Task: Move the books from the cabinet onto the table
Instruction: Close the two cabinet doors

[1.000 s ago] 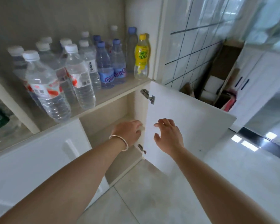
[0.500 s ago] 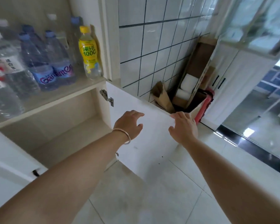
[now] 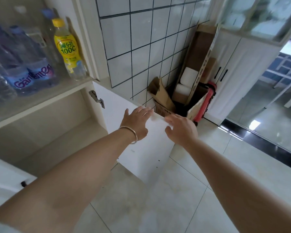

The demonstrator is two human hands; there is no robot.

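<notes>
No books show in this view. The lower cabinet compartment (image 3: 60,132) stands open, and the part I can see holds nothing. Its white door (image 3: 141,158) is swung out to the right. My left hand (image 3: 135,122), with a metal bangle on the wrist, lies flat against the door's inner face, fingertips at the top edge. My right hand (image 3: 181,129) rests on the same top edge a little further right, fingers spread and holding nothing. The table is out of view.
Several water bottles (image 3: 32,71) and a yellow drink bottle (image 3: 66,47) fill the shelf above the compartment. Cardboard boxes (image 3: 180,101) and a red item (image 3: 207,100) sit in the tiled corner behind the door. White cupboards (image 3: 238,69) stand at right. Pale tiled floor (image 3: 158,199) lies below.
The view has swung right, away from the cabinet interior. Both hands moved from the compartment opening out along the door to its top outer edge.
</notes>
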